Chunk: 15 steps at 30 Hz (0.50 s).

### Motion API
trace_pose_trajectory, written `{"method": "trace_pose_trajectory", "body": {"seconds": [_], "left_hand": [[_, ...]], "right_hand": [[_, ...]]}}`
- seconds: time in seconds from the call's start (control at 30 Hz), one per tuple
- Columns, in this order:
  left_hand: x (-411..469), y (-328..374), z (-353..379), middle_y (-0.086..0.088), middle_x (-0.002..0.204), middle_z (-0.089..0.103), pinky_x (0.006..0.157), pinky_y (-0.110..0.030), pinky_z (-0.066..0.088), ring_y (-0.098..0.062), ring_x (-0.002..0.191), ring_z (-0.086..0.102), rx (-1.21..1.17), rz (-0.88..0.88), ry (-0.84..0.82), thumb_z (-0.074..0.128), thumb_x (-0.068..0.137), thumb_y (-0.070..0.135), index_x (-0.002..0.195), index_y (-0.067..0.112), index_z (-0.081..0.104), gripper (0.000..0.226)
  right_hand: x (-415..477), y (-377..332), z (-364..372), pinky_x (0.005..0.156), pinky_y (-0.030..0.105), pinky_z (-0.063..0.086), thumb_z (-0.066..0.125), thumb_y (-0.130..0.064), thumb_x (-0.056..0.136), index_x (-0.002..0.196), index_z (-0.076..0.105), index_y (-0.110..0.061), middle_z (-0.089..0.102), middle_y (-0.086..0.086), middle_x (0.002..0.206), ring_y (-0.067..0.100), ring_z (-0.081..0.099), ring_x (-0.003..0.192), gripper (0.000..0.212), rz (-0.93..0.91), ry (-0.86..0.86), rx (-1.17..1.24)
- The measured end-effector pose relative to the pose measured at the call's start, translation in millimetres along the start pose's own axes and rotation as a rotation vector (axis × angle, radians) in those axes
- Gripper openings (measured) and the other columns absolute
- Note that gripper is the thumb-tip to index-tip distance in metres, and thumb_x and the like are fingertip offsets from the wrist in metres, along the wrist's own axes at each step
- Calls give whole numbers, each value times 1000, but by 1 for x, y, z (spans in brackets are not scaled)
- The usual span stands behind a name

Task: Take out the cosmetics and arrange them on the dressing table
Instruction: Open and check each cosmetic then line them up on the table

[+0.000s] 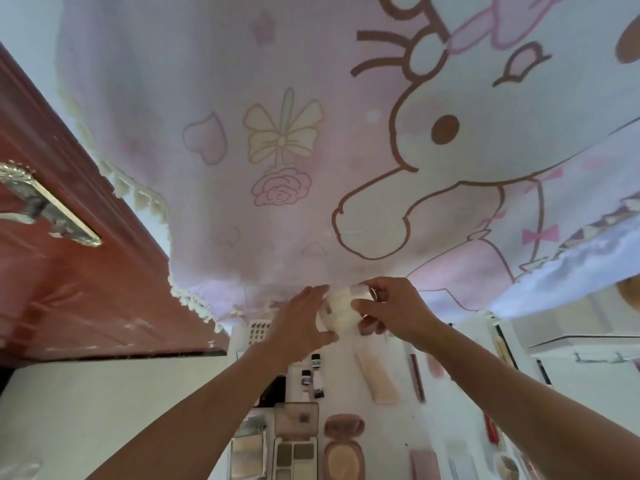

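Plainly, from the head view, the move turns on what sits between the two palms: a white container (337, 311) is held up over the far end of the dressing table (394, 431), clear of its surface, with both hands equally close. The left hand (303, 318) cups its rounded body from the left, fingers over the top and thumb underneath. The right hand (391, 311) pinches its upper right end with curled fingers. Its long axis seems to rise from lower left to upper right, so the right hand has the end and the left the bulk. It looks pale, smooth and plump with a small dark mark; whether it is a jar or a soft pouch is hard to tell. Below lie a tube (377, 381), small bottles (315, 374) and an open palette (294, 452).
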<state>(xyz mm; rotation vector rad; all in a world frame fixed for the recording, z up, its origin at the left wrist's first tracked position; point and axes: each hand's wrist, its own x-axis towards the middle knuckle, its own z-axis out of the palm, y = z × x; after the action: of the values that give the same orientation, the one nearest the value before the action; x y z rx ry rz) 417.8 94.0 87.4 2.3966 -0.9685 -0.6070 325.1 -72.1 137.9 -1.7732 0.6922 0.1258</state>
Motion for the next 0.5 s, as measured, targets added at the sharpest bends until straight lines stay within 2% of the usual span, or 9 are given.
{"method": "trace_pose_trajectory", "body": {"seconds": [0.07, 0.13, 0.2, 0.27, 0.37, 0.5], "left_hand": [[-1, 15, -6, 10, 116, 57, 88, -24, 46, -10, 102, 55, -167, 39, 17, 83, 70, 35, 134, 24, 46, 75], [-3, 26, -13, 8, 104, 64, 78, -24, 53, -14, 91, 62, -519, -14, -40, 85, 69, 22, 119, 20, 58, 57], [-4, 34, -22, -5, 104, 69, 73, -30, 58, -23, 91, 68, -870, -75, -118, 81, 74, 11, 112, 12, 63, 42], [-5, 40, -29, -13, 105, 70, 74, -32, 59, -27, 94, 69, -1108, -118, -162, 75, 78, 9, 109, 3, 64, 33], [-8, 51, -35, -15, 103, 70, 72, -29, 59, -27, 94, 68, -1288, -164, -214, 65, 84, 8, 110, -3, 63, 29], [-8, 62, -42, -16, 108, 68, 69, -25, 57, -23, 92, 68, -1294, -149, -215, 59, 89, 10, 112, -1, 62, 26]], "right_hand": [[-14, -10, -14, 44, 22, 47, 72, -8, 87, 109, 66, -4, 73, 21, 86, 26, 73, 64, 24, -38, 6, 44], [-22, -15, -26, 44, 20, 47, 72, -8, 86, 108, 68, -4, 74, 17, 89, 28, 73, 66, 22, -65, 14, 57], [-29, -17, -37, 47, 20, 48, 73, -10, 86, 108, 69, -6, 74, 11, 92, 30, 73, 69, 23, -92, 30, 55], [-34, -18, -45, 49, 21, 50, 74, -11, 86, 108, 70, -7, 74, 12, 93, 30, 73, 70, 23, -115, 31, 59], [-40, -22, -52, 52, 22, 51, 75, -13, 85, 107, 70, -7, 74, 11, 89, 28, 73, 68, 23, -171, 34, 40], [-42, -28, -59, 52, 24, 50, 74, -12, 85, 104, 71, -6, 73, 4, 77, 28, 72, 65, 20, -248, 56, 5]]}}
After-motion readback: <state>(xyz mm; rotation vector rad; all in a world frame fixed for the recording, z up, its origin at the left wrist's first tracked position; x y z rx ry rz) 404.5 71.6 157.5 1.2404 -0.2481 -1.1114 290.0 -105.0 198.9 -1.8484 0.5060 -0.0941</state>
